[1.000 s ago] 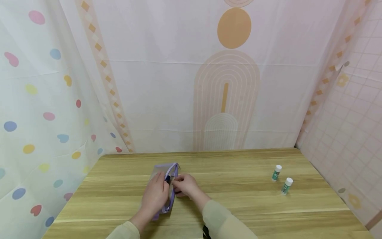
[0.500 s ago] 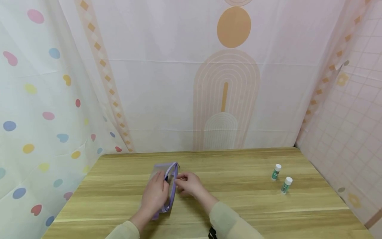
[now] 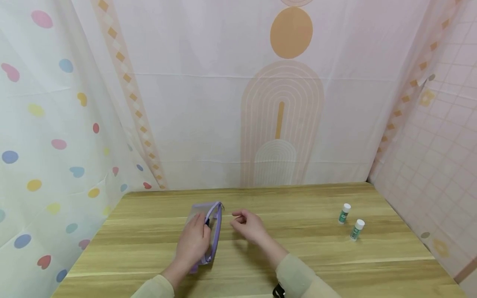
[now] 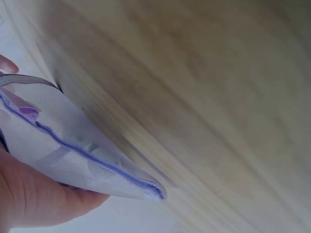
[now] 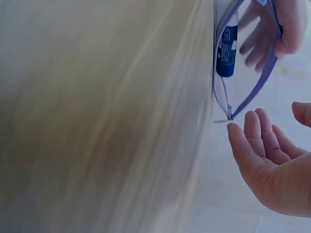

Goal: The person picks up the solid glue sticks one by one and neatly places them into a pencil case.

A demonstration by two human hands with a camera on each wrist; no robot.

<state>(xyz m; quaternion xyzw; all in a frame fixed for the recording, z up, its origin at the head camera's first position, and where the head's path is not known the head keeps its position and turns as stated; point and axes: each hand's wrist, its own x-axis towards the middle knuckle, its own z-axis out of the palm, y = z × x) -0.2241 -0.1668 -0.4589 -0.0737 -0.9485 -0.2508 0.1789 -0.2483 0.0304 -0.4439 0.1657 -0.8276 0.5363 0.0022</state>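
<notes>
My left hand (image 3: 193, 240) lies over a see-through mesh pouch (image 3: 217, 238) with purple zipper trim, its thumb and fingers gripping one side of the mouth. The pouch stands agape toward the right. Through the opening in the right wrist view, a dark blue tube with white print (image 5: 227, 53) shows inside. In the left wrist view, the pouch's purple zipper (image 4: 90, 156) runs down beside the hand. My right hand (image 3: 250, 225) is held a short way right of the pouch, fingers loosely bent and nothing in them.
Two small sticks with white caps and green labels, one farther back (image 3: 344, 213) and one nearer (image 3: 357, 230), stand on the right of the wooden table (image 3: 309, 265). Patterned curtains (image 3: 201, 124) hang behind and at both sides.
My right hand has drawn back from the pouch's mouth to the right, with nothing in its fingers. The left hand and the pouch have stayed in place.
</notes>
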